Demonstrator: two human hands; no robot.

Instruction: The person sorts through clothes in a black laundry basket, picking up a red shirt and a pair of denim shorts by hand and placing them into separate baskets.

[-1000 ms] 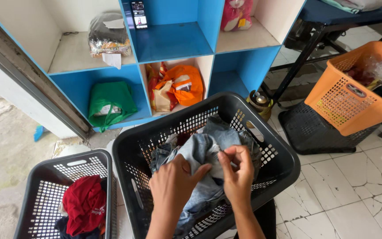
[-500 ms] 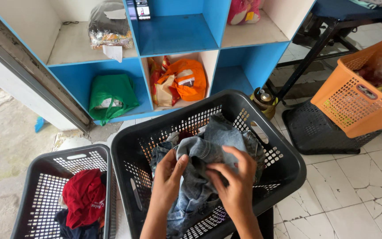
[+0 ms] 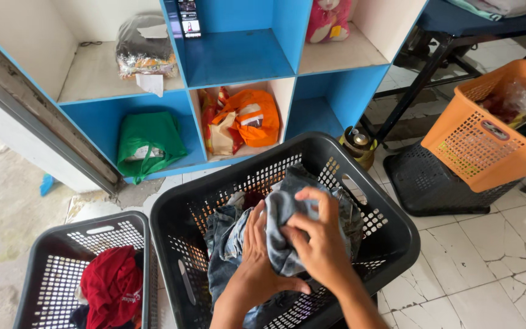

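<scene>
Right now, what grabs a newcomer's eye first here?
Both hands, left hand and right hand, clutch bunched denim inside the big black basket at centre. At right, an orange basket sits tilted on a black one. Behind, a blue shelf holds an orange bag and a green bag.

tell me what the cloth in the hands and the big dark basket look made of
The cloth looks like faded blue denim: matte weave, thick seams, stiff folds. Both hands, left and right, grip it. The basket looks like moulded dark plastic, slightly glossy, its walls pierced with rows of small holes.
</scene>
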